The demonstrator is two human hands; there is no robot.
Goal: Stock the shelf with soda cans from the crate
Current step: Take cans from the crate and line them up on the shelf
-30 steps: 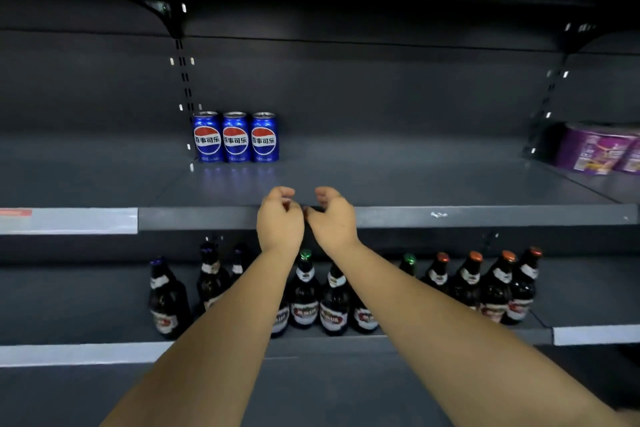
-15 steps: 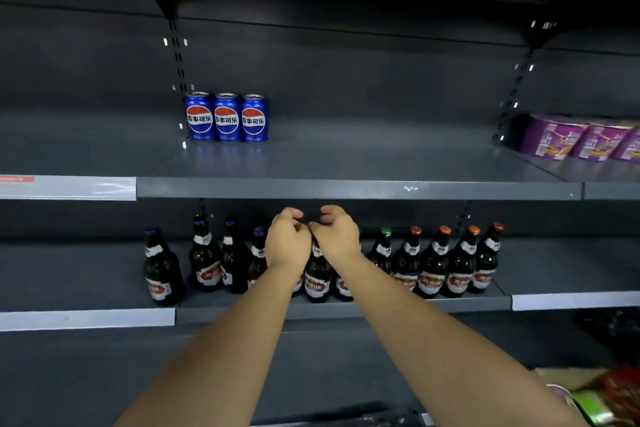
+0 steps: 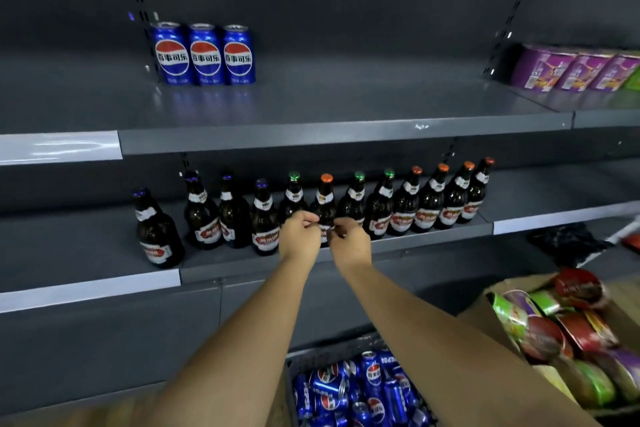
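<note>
Three blue soda cans (image 3: 204, 54) stand in a row at the back left of the grey upper shelf (image 3: 311, 107). A dark crate (image 3: 332, 354) at the bottom holds several more blue soda cans (image 3: 356, 388) lying jumbled. My left hand (image 3: 298, 236) and my right hand (image 3: 349, 239) hang side by side in front of the bottle shelf, fingers loosely curled, holding nothing. Both hands are well above the crate and below the upper shelf.
A row of several dark beer bottles (image 3: 346, 208) fills the lower shelf (image 3: 86, 253). Purple noodle cups (image 3: 575, 68) sit at the upper shelf's right end. A cardboard box (image 3: 485, 298) of coloured cups stands to the right of the crate.
Both hands have dropped from the upper shelf's front edge down to the bottle shelf. The view has tilted down, bringing the crate and the cardboard box into sight.
</note>
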